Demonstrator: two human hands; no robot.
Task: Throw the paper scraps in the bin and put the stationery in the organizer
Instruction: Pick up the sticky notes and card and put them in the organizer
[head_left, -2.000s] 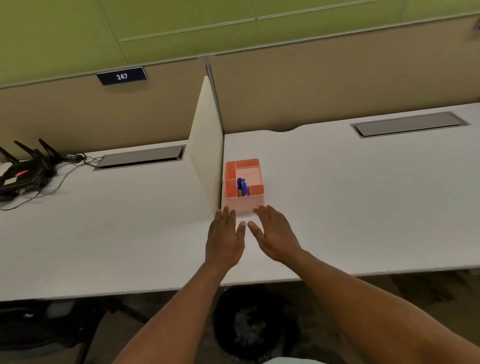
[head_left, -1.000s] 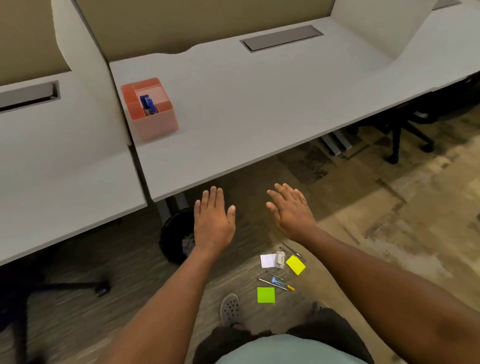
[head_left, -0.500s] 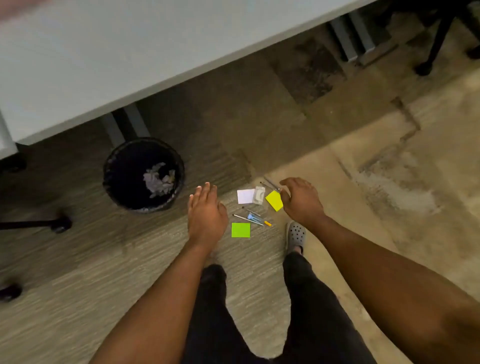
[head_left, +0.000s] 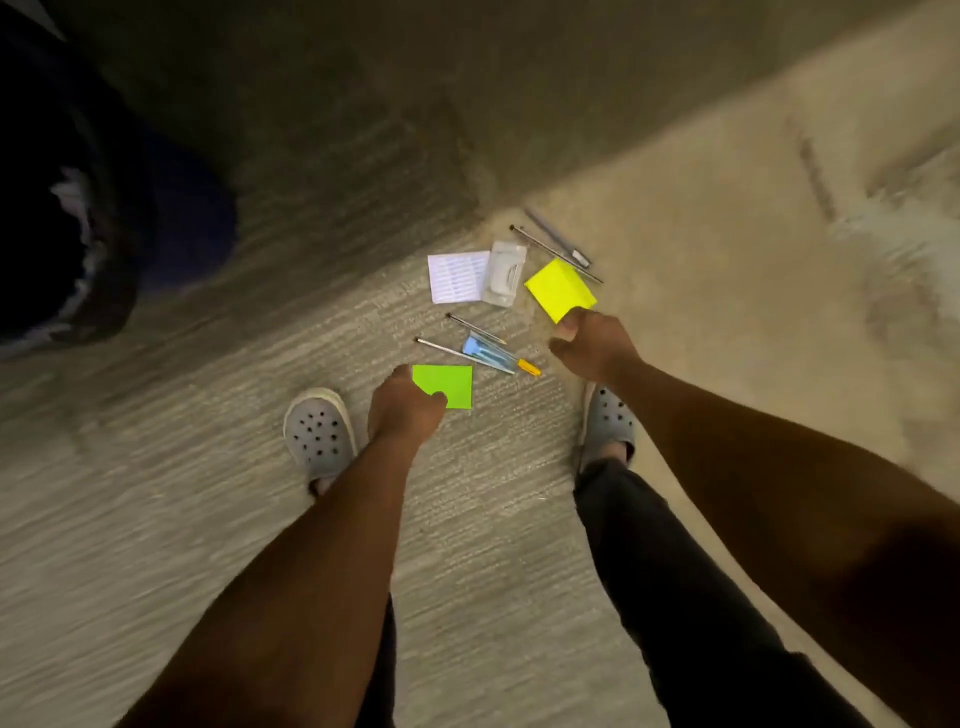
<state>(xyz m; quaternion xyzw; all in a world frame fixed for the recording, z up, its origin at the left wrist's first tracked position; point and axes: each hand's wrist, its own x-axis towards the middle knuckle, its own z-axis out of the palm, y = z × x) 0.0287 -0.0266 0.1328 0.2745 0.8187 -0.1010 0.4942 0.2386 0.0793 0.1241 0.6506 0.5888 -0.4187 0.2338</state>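
On the carpet lie a green paper square (head_left: 448, 385), a yellow paper square (head_left: 560, 289), a white lined paper (head_left: 457, 276), a clear plastic stapler-like item (head_left: 504, 272) and several pens (head_left: 483, 349), two more pens (head_left: 558, 248) further back. My left hand (head_left: 402, 408) pinches the green paper's left edge. My right hand (head_left: 592, 345) pinches the yellow paper's near corner. The black bin (head_left: 104, 244) with crumpled paper inside stands at the left edge. The organizer is out of view.
My two feet in grey perforated clogs (head_left: 319, 431) stand on either side of the pile, the right clog (head_left: 608, 423) just below my right hand. The floor is grey carpet, lighter and worn to the right.
The view swung from the desk and organizer down to the floor. Both hands dropped to the pile, went from spread to pinched, left on the green paper, right on the yellow paper.
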